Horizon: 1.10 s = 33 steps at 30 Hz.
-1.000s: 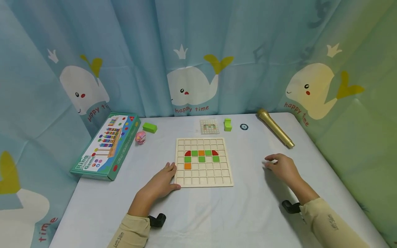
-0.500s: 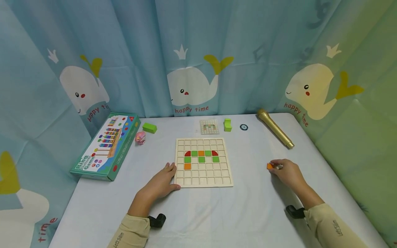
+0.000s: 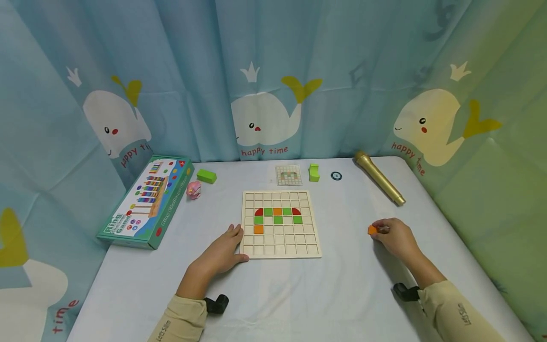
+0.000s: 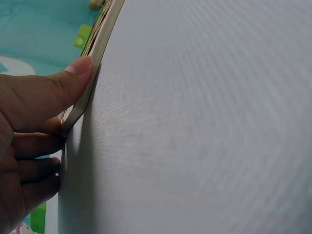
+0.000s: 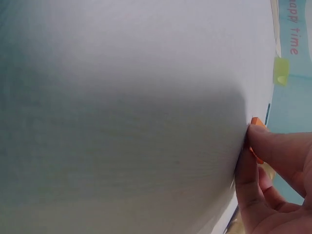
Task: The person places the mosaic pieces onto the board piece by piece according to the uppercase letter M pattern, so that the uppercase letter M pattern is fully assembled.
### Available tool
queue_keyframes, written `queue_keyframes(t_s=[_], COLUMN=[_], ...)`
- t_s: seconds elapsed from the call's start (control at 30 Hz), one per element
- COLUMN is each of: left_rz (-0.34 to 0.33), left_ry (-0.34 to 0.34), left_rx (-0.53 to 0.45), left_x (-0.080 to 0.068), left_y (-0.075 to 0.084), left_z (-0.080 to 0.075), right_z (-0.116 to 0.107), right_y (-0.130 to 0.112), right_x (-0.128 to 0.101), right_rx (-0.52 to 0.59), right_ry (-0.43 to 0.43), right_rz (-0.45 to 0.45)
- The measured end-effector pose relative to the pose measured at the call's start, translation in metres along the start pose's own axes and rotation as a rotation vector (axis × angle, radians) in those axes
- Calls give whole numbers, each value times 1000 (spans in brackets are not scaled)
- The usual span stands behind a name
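A wooden grid board (image 3: 280,223) lies mid-table, holding red quarter-round, green and orange tiles in its upper rows. My left hand (image 3: 222,251) rests against the board's lower left corner, thumb (image 4: 68,80) and fingers pressing on the board's edge (image 4: 90,73). To the right of the board, my right hand (image 3: 395,236) pinches a small orange tile (image 3: 372,230) at its fingertips, low over the tabletop. The right wrist view shows the orange tile (image 5: 255,141) between thumb and fingers.
A small pattern card (image 3: 288,175), a green block (image 3: 314,172) and a black ring (image 3: 336,175) lie behind the board. A gold microphone (image 3: 379,176) is at the back right. A game box (image 3: 146,199), a pink toy (image 3: 193,189) and another green block (image 3: 206,176) sit on the left.
My right hand drew back toward me and now pinches an orange tile that was not visible a second ago. The left hand and board have not moved.
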<state>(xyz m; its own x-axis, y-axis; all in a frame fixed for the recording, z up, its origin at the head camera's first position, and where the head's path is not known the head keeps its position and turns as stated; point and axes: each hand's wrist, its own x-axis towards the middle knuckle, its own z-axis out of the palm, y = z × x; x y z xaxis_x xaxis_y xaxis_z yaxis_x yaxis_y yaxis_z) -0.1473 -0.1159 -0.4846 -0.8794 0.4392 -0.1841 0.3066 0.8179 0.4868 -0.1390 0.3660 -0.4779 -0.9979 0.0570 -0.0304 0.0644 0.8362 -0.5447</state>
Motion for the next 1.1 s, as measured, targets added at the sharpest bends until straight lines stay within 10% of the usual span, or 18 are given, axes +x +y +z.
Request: queue_keyframes(t_s=[1.1], left_rz=[-18], left_ry=[0], left_rx=[1], left_x=[1], left_y=[0], left_z=[1], right_z=[32], right_y=[-56], right_x=[25], right_rx=[83], right_ry=[11], right_rz=[-59])
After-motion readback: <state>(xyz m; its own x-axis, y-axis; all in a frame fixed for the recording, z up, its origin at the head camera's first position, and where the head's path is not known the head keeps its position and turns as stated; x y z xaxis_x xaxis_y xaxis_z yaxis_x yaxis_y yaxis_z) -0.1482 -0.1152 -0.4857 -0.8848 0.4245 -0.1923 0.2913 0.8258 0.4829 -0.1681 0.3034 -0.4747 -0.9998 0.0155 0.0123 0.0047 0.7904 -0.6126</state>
